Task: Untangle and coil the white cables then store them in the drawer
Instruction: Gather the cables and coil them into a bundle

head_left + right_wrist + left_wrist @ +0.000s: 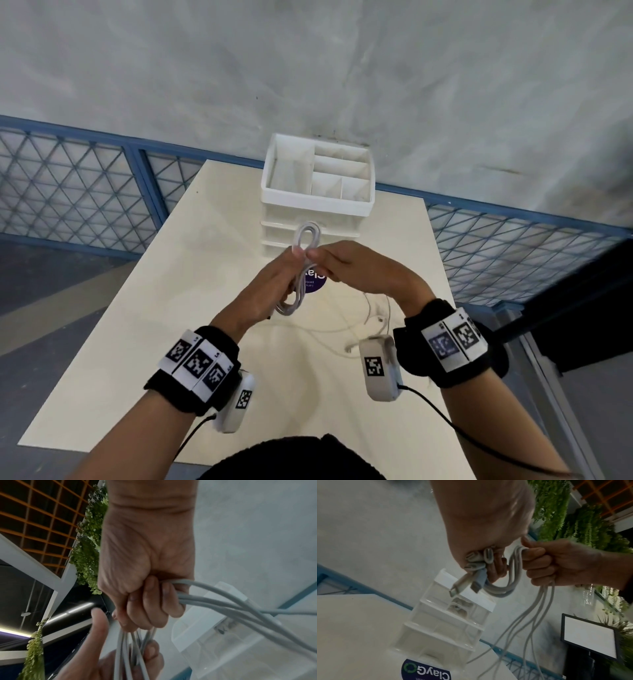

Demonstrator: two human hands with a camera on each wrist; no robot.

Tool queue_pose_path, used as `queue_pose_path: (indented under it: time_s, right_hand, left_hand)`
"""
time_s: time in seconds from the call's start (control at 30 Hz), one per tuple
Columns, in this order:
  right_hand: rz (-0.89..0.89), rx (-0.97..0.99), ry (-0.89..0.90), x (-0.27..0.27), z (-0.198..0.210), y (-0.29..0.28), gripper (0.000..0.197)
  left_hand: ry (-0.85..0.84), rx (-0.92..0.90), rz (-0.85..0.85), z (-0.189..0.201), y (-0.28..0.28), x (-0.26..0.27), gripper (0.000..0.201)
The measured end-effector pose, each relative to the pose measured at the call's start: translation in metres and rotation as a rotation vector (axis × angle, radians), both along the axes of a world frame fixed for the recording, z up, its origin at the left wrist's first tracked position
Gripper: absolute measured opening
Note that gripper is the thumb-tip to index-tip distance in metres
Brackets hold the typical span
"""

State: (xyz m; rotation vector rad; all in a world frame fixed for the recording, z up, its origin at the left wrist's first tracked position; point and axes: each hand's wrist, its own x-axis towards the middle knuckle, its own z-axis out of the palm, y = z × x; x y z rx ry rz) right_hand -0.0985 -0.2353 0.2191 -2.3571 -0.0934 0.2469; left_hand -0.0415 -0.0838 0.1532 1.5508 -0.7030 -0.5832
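both hands (274,284) gripping smooth looped white cables (306,240), ribbed plastic drawer unit (317,192) behind

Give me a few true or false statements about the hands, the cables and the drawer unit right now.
1. Both hands grip the white cable bundle. True.
2. The left hand rests flat on the table. False: it is raised, gripping the cables.
3. The drawer unit stands at the far end of the table. True.
4. The right hand is pulling a drawer open. False: it grips cables.
5. More cable lies loose on the table. True.
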Motion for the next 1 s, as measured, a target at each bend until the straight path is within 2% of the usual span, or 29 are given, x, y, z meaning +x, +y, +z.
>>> queue_pose_path:
  time_s: [0.07,0.23,0.33,0.43,0.47,0.53,0.6,0.7,0.77,0.83,0.9,1.0]
  right_hand:
    - [-0.010,-0.002,-0.008,0.002,0.001,-0.002,0.046]
    - [-0.003,-0.047,-0.029,0.005,0.009,-0.008,0.043]
    - [0.008,-0.125,-0.053,0.005,0.014,-0.012,0.040]
    - [-0.002,-0.234,-0.150,0.011,0.017,-0.018,0.052]
    - [-0.008,-0.238,-0.179,0.012,0.019,-0.021,0.054]
    - [-0.039,-0.214,-0.210,0.013,0.024,-0.031,0.056]
    - [-0.117,-0.106,-0.185,0.013,0.021,-0.049,0.056]
    - [-0.203,0.161,-0.120,0.008,-0.006,-0.064,0.045]
    - [-0.234,0.194,-0.157,0.007,-0.035,-0.047,0.038]
    - [-0.338,0.176,-0.261,0.008,-0.057,-0.018,0.035]
    - [-0.450,0.160,-0.341,0.009,-0.064,0.005,0.037]
    - [-0.472,0.200,-0.332,0.010,-0.060,0.022,0.039]
  left_hand:
    - [-0.062,0.009,-0.098,0.001,-0.001,-0.002,0.027]
    - [-0.103,0.166,-0.146,0.002,-0.002,-0.006,0.042]
    - [-0.140,0.237,-0.201,0.006,-0.002,-0.010,0.023]
    - [-0.179,0.292,-0.233,0.005,-0.001,-0.015,0.033]
    - [-0.156,0.287,-0.244,0.003,0.000,-0.017,0.036]
    - [0.011,0.218,-0.256,0.005,0.004,-0.018,0.038]
    - [0.160,0.105,-0.199,0.011,0.012,-0.013,0.038]
    - [0.187,0.000,-0.035,0.015,0.020,0.003,0.037]
    - [0.155,0.000,0.053,0.013,0.019,0.007,0.037]
    - [0.109,0.033,0.114,0.007,0.012,0.005,0.039]
    - [0.089,0.068,0.153,0.001,0.004,0.000,0.039]
    - [0.092,0.034,0.193,-0.002,-0.006,-0.006,0.034]
